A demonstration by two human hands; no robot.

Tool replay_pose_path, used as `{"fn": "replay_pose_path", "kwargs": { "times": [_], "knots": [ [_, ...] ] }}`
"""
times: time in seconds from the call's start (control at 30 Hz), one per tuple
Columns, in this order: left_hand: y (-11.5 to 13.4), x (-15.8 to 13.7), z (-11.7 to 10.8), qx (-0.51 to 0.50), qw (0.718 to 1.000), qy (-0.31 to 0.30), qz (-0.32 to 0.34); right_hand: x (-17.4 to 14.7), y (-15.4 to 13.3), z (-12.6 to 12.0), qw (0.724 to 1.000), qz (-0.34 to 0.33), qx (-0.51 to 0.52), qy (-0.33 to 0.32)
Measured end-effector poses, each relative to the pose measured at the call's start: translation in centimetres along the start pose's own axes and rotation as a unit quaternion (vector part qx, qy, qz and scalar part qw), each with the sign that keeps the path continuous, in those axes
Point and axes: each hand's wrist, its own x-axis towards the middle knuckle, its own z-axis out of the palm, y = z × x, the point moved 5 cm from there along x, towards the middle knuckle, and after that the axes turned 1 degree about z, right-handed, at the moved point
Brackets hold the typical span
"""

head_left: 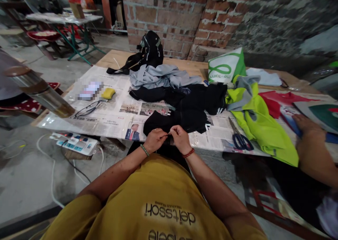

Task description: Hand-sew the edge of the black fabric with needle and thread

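Note:
At the near edge of the table, both my hands meet over a black garment [182, 108] with white stripes at its ends. The fingers of my left hand [155, 138] are pinched together, with a green bead bracelet on that wrist. My right hand [180, 138], with a red bracelet, pinches too, its fingertips close to the left ones. A small dark bit shows between the fingertips, too small to name; it may be part of the garment's edge. Grey cloth [163, 76] lies crumpled behind the black garment.
Scissors [241, 139] and a neon yellow garment [266, 120] lie to the right. Another person's hand [308, 125] rests beyond. A bottle [42, 92], glasses [89, 108] and a phone [91, 89] are left. A black bag [153, 50] stands behind; a power strip [76, 144] sits below the edge.

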Motion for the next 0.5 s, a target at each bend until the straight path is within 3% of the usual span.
{"fn": "replay_pose_path", "kwargs": {
  "times": [0.17, 0.23, 0.4, 0.5],
  "knots": [
    [0.2, -0.1, 0.0, 0.007, 1.0, -0.018, 0.014, 1.8, -1.2, -2.9, 0.986, 0.005, 0.12, 0.112],
    [0.1, 0.0, -0.1, -0.005, 1.0, -0.019, 0.005, 2.1, -2.1, -3.3, 0.987, 0.01, 0.128, 0.095],
    [0.0, 0.3, -0.3, -0.033, 0.999, -0.021, -0.013, 1.7, -3.3, -2.0, 0.972, 0.072, 0.22, -0.031],
    [-0.1, 0.3, -0.4, -0.043, 0.999, -0.018, -0.021, 2.2, -3.6, -2.1, 0.958, 0.075, 0.274, -0.036]
  ]
}}
